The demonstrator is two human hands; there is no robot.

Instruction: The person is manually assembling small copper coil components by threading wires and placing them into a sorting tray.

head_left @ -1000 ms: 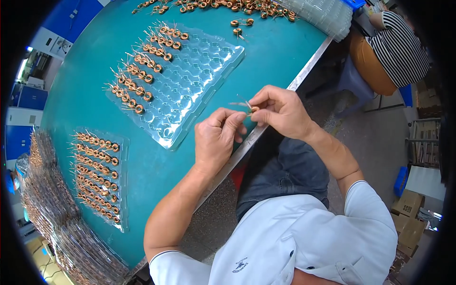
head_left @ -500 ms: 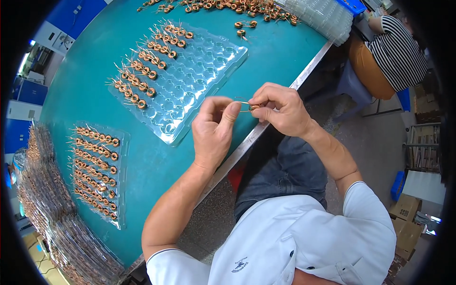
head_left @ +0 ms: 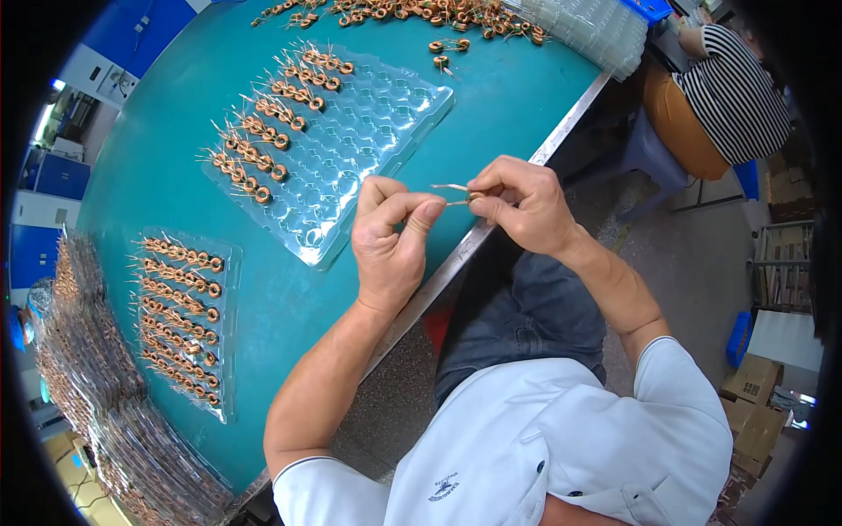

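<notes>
My right hand (head_left: 524,203) pinches a small copper-wound toroidal coil (head_left: 476,196) between thumb and fingers, and most of the coil is covered. Its wire leads (head_left: 451,187) stick out to the left. My left hand (head_left: 390,238) has thumb and forefinger pressed together on the end of the lower lead. The upper lead stands free. Beyond my hands, a clear plastic tray (head_left: 368,149) lies on the green table, its left part filled with rows of like coils (head_left: 254,127), leads pointing up and left. The tray's right part shows bare pockets.
A smaller group of coils sits in another clear tray (head_left: 230,333) at the left. Tall stacks of filled trays (head_left: 92,342) stand beyond it. Loose coils (head_left: 438,10) pile up at the far edge, beside nested clear trays (head_left: 588,35). A metal-edged table rim (head_left: 570,123) runs before me; another person (head_left: 728,101) sits right.
My left thumb and forefinger have closed on the lower lead, the hand turning slightly. The coil has shifted slightly in my right fingers, and the upper lead shows more plainly.
</notes>
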